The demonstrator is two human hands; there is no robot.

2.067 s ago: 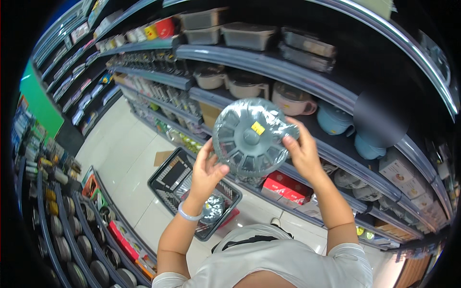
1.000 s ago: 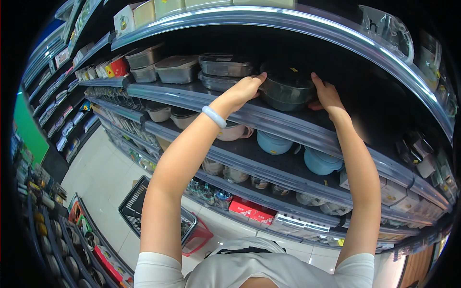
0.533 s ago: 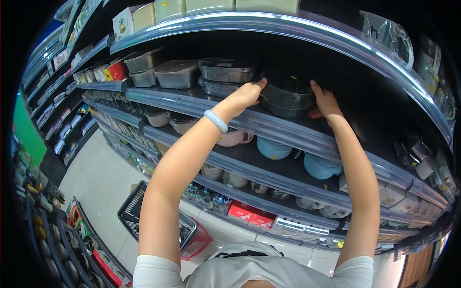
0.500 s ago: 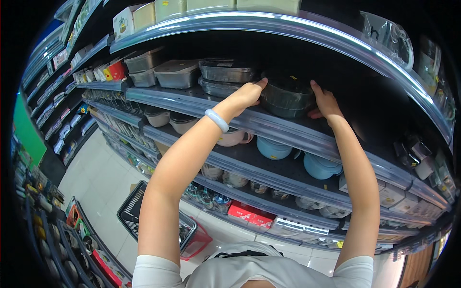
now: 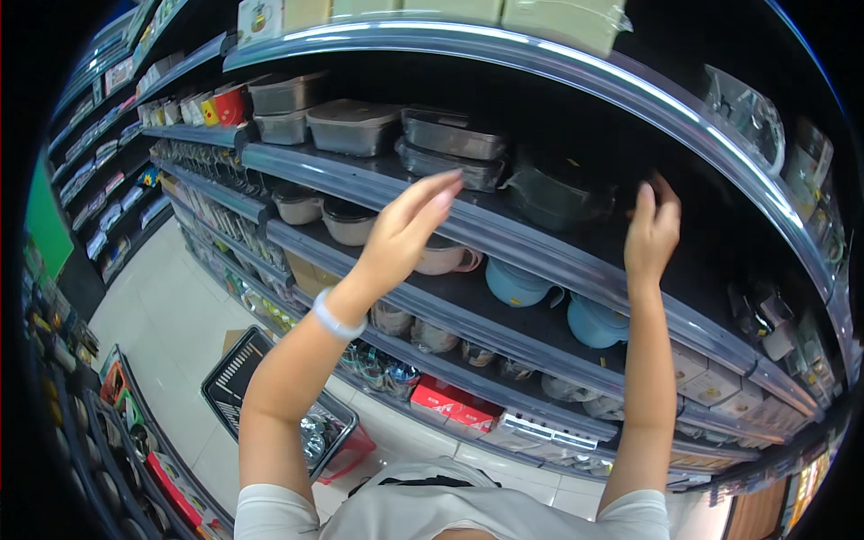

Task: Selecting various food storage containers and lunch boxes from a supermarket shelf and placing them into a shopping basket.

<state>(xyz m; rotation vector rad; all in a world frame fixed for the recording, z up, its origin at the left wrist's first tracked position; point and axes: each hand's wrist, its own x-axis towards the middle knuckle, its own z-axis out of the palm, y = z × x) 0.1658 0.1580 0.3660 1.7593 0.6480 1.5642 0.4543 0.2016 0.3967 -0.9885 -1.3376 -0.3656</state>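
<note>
A dark round lidded container [image 5: 560, 196], wrapped in clear plastic, sits on the dark shelf between my two hands. My left hand [image 5: 409, 220], a pale bangle on its wrist, hovers before the shelf edge, holding nothing, its fingers stretched out. To the right of the container, and apart from it, my right hand [image 5: 653, 232] is raised with loosely bent, parted fingers and nothing in them. Left of the round container, two stacked flat metal containers [image 5: 453, 135] are wrapped in plastic. Farther left stands a rectangular metal box [image 5: 354, 126] with a lid.
Clear shelf edging [image 5: 540, 236] runs in front of my hands, and an upper shelf edge [image 5: 468, 43] overhangs. Blue pots [image 5: 517, 281] stand one shelf down. A black shopping basket [image 5: 236, 373] rests below my left arm. Plastic-wrapped goods [image 5: 751, 112] are at right.
Both hands have let go of the round container and drawn back toward me, the left hand leftward and the right hand slightly rightward. The container stays on the shelf.
</note>
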